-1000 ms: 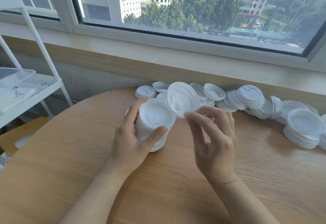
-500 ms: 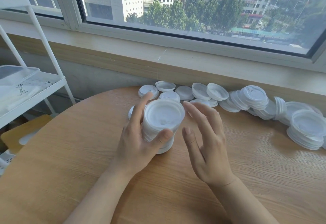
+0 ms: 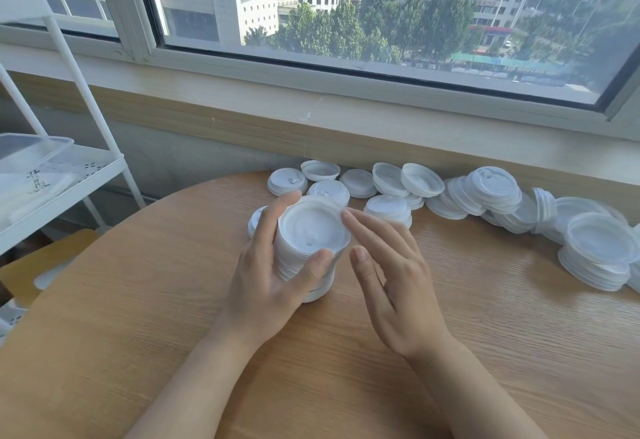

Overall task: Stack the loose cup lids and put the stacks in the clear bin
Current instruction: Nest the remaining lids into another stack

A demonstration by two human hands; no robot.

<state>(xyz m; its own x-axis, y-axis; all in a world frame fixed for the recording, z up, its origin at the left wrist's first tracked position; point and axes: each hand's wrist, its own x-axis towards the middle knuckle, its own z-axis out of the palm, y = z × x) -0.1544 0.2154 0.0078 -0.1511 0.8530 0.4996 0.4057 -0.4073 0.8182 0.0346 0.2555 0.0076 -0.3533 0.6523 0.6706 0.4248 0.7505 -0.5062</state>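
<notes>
Gripping a tall stack of white round plastic cup lids [image 3: 311, 244] on the round light wooden tabletop [image 3: 138, 317], the left hand [image 3: 266, 286] curls around it. The right hand [image 3: 394, 286] hovers beside it, grip relaxed open. Loose white lids [image 3: 491, 193] line the far edge.

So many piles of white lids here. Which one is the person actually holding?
The tall lid stack in the middle, gripped by the left hand. The other lids along the wall lie untouched; the right hand is open beside it.

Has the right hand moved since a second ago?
Yes. The right hand dropped from holding a lid above the stack to beside it, empty.
</notes>
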